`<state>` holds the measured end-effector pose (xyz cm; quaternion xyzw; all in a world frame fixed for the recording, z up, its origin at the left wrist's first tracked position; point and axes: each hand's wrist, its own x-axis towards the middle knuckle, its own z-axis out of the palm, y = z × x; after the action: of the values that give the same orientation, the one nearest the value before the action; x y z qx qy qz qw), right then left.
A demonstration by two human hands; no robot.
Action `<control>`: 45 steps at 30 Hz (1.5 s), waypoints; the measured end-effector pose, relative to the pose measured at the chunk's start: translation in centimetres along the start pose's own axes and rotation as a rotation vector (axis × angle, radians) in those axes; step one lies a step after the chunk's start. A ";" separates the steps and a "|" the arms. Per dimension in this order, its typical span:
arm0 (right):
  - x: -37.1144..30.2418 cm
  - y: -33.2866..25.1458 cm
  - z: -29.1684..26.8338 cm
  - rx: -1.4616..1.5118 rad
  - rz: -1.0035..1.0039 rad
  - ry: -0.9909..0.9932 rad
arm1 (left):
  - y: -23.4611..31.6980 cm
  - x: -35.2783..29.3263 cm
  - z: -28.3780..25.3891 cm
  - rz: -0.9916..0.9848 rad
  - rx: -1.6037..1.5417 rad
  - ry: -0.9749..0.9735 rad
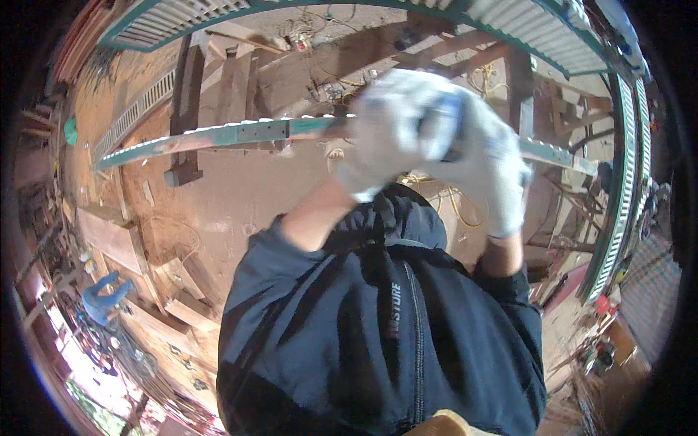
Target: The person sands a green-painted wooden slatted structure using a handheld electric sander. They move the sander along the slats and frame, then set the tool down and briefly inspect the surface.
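My left hand (392,134) and my right hand (483,163) both wear whitish work gloves with bluish patches. They are raised close together in front of my chest, over a long green bar (240,135) with a row of pale pieces along its upper edge. Motion smears the gloves, so the fingers do not show clearly. A dark bluish patch appears between the hands; whether it is a tool or part of a glove is unclear. The bar passes behind the gloves and comes out again to their right. Whether either hand touches it is hidden.
Green-framed slatted shutters (538,29) arch across the far side, and another slatted panel (618,189) stands at right. A dark timber post (186,109) rises behind the bar. Yellow cord (458,207) lies on the floor. Wooden boards (193,312) and a blue-clad person (104,298) are at left.
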<state>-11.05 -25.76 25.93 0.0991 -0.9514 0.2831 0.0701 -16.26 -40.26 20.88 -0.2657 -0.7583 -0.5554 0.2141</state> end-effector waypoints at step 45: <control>0.4 0.5 -0.6 0.000 -0.074 -0.001 | -0.2 -0.3 -0.2 0.055 0.018 -0.044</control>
<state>-11.52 -25.09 26.28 0.1342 -0.9471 0.2804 0.0798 -16.22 -40.59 20.62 -0.2966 -0.7602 -0.5365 0.2150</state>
